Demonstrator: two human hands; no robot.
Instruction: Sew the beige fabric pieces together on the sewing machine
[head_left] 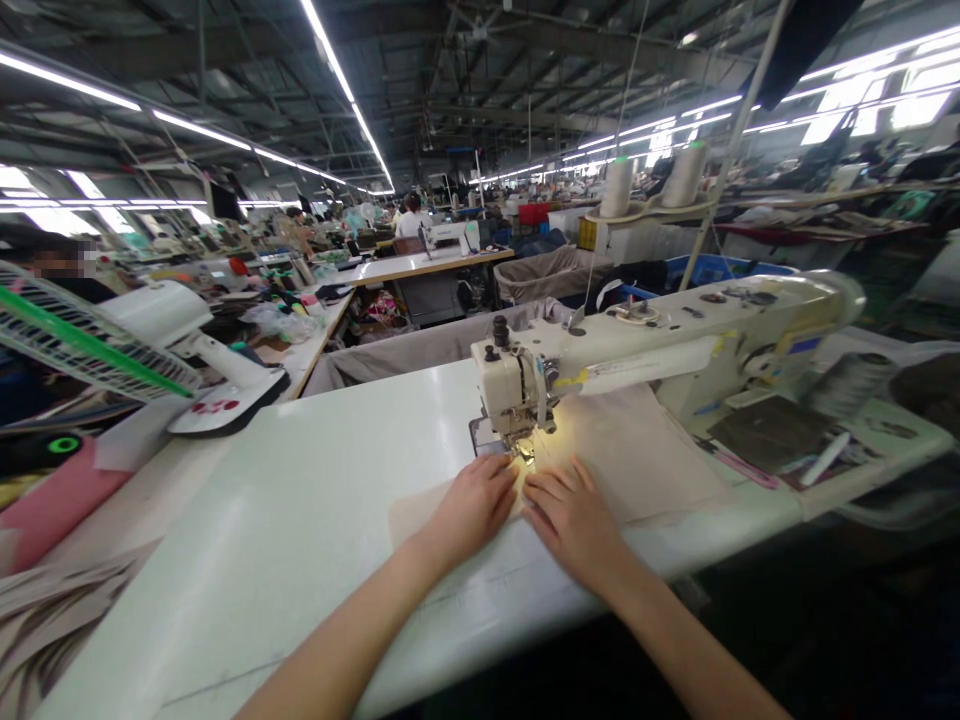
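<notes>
A beige piece of fabric lies on the bed of a sewing machine, partly under its arm and lit yellow around the needle. Just left of the presser foot, my left hand rests flat on the fabric, fingers stretched toward the foot. My right hand lies on the cloth at the near right of the foot, its fingers spread and pressing down. Both hands are open and close together. The needle point and the fabric edge between the hands are hard to make out.
A white fan stands to the left, beside pink cloth. Two thread cones are on a stand behind the machine. Right of it lie a grey thread spool and a pink tool. A grey cloth-lined bin sits beyond the table.
</notes>
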